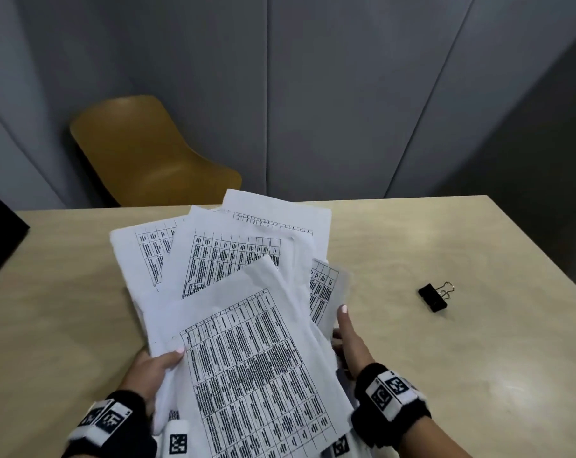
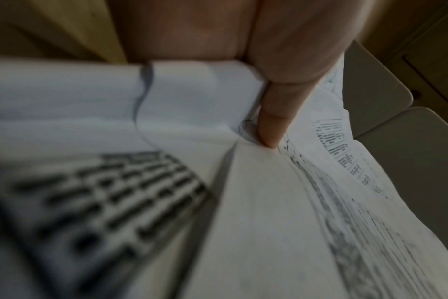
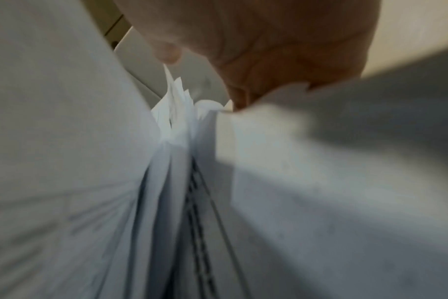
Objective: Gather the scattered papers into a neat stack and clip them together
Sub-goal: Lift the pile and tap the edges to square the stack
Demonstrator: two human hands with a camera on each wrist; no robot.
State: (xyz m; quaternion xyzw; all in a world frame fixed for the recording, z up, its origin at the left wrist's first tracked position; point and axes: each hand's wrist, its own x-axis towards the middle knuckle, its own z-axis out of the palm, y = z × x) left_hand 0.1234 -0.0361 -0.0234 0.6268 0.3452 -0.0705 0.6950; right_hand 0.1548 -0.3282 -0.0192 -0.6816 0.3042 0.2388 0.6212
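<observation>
Fanning out across the lower middle of the head view, the papers (image 1: 247,325) are an uneven bundle of printed tables, lifted at the near end and spread toward the far edge of the table (image 1: 65,292). The left hand (image 1: 151,371) grips the bundle's lower left edge, its thumb lying on the top sheet and the rest of the fingers hidden beneath; the left wrist view shows that thumb (image 2: 271,125) pressed down onto the sheets. The right hand (image 1: 352,345) holds the bundle's right edge, one finger stretched straight along the side and the others tucked under the sheets; in the blurred right wrist view the paper edges (image 3: 177,113) run up between its fingers. To the right of the frame, well apart from the papers, a black clip (image 1: 433,297) lies on the table. A yellow chair (image 1: 141,153) stands at the upper left, beyond the table.
</observation>
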